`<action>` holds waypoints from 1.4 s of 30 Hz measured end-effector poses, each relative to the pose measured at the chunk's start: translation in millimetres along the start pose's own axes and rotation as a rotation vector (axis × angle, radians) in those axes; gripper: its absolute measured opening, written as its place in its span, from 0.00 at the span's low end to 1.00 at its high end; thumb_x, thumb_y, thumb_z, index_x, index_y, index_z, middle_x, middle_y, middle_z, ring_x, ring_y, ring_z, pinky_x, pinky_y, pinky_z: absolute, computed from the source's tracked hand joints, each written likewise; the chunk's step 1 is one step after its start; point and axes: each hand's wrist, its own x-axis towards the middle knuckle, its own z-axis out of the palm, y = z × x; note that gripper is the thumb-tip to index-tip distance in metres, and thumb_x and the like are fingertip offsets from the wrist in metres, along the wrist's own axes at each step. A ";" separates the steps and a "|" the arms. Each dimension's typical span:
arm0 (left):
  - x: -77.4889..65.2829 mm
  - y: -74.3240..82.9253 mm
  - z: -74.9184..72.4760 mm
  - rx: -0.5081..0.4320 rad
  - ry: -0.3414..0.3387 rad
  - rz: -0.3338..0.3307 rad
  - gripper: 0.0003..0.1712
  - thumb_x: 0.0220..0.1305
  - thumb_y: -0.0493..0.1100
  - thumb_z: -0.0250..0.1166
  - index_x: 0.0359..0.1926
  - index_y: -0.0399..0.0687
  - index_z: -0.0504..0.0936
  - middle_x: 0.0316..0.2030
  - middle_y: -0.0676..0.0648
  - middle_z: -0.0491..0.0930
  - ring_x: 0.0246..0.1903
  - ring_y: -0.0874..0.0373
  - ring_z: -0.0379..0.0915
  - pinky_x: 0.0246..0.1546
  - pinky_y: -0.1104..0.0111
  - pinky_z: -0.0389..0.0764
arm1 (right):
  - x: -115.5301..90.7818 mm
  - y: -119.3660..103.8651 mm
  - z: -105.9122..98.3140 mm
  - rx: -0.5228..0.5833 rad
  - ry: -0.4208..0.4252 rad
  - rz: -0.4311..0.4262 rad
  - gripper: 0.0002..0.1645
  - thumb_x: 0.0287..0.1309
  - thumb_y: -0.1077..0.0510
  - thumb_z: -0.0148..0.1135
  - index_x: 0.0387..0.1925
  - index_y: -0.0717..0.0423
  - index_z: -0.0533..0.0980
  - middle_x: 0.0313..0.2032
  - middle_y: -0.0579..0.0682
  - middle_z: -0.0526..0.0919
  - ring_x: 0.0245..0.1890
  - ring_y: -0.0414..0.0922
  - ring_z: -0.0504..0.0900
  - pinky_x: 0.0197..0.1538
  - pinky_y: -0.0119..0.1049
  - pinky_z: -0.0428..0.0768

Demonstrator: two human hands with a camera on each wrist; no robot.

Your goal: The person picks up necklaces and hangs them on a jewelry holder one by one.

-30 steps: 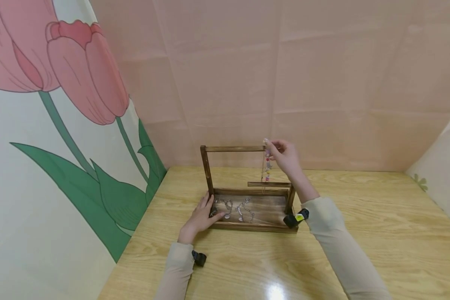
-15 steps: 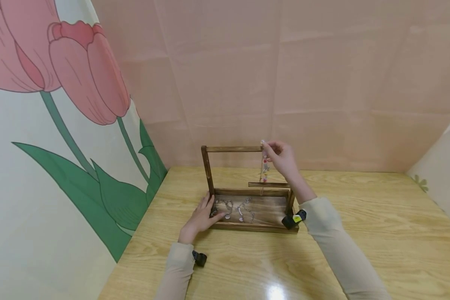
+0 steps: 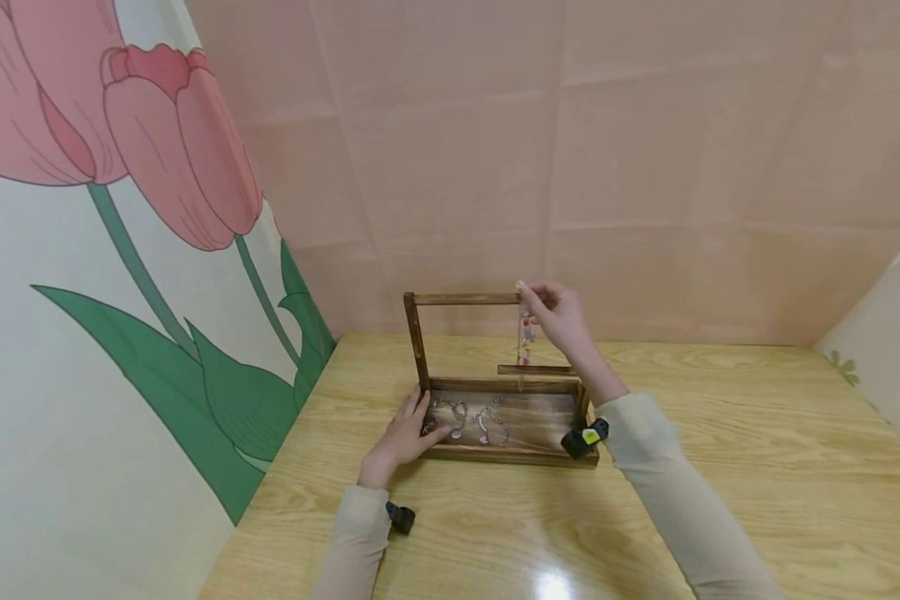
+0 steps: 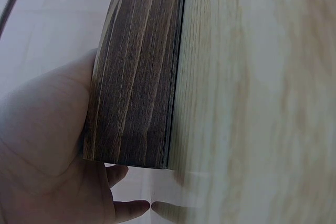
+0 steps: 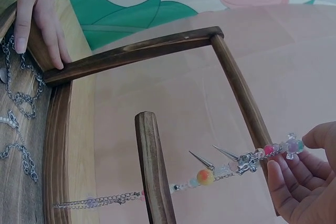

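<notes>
A dark wooden jewelry stand (image 3: 465,298) has a top bar, a shorter lower bar (image 3: 536,370) and a shallow tray (image 3: 510,456). My right hand (image 3: 558,321) pinches a beaded chain necklace (image 5: 205,177) at the top bar, near its right part. Pastel beads, silver spikes and a fine chain hang down past the lower bar. Against the tray's left end rests my left hand (image 3: 401,433), thumb over the inside and fingers extended along the end wall. The left wrist view shows its palm beside the dark wood corner (image 4: 134,77).
Silver chains (image 3: 492,421) lie in the tray's left and middle part. The stand sits on a light wood-grain table (image 3: 735,433). Behind it hangs a pink cloth (image 3: 645,167), with a tulip-printed panel (image 3: 172,150) at the left.
My right hand has shifted slightly left along the top bar, bringing the hanging necklace with it. The left hand stays at the tray's end.
</notes>
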 end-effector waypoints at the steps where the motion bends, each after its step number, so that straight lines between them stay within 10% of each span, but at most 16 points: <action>1: 0.1 -0.1 0.2 -0.002 0.001 0.000 0.49 0.62 0.68 0.50 0.73 0.45 0.44 0.73 0.44 0.33 0.70 0.40 0.32 0.63 0.41 0.49 | 0.1 0.2 0.1 -0.004 0.000 -0.001 0.20 0.64 0.53 0.55 0.41 0.69 0.78 0.32 0.65 0.81 0.25 0.42 0.80 0.30 0.29 0.80; 7: 0.2 -0.5 0.5 0.003 0.000 -0.004 0.50 0.62 0.68 0.50 0.73 0.45 0.43 0.73 0.45 0.33 0.70 0.40 0.33 0.64 0.41 0.49 | -4.0 -14.4 0.2 -0.008 -0.008 0.014 0.20 0.64 0.56 0.54 0.44 0.73 0.76 0.33 0.68 0.80 0.29 0.54 0.81 0.32 0.34 0.82; 14: -0.2 0.6 0.6 -0.005 -0.010 -0.003 0.49 0.63 0.66 0.51 0.73 0.45 0.43 0.73 0.45 0.32 0.71 0.40 0.31 0.63 0.40 0.49 | 0.8 -0.2 4.7 -0.005 -0.006 -0.004 0.19 0.63 0.55 0.55 0.42 0.70 0.77 0.32 0.64 0.81 0.25 0.39 0.79 0.31 0.31 0.81; 42: -1.4 1.4 -0.6 -0.017 -0.013 -0.012 0.48 0.63 0.67 0.50 0.73 0.47 0.43 0.73 0.46 0.31 0.71 0.40 0.31 0.64 0.41 0.48 | 9.7 -4.0 15.2 0.005 -0.040 0.020 0.17 0.63 0.55 0.56 0.42 0.68 0.77 0.32 0.63 0.82 0.26 0.42 0.81 0.35 0.45 0.82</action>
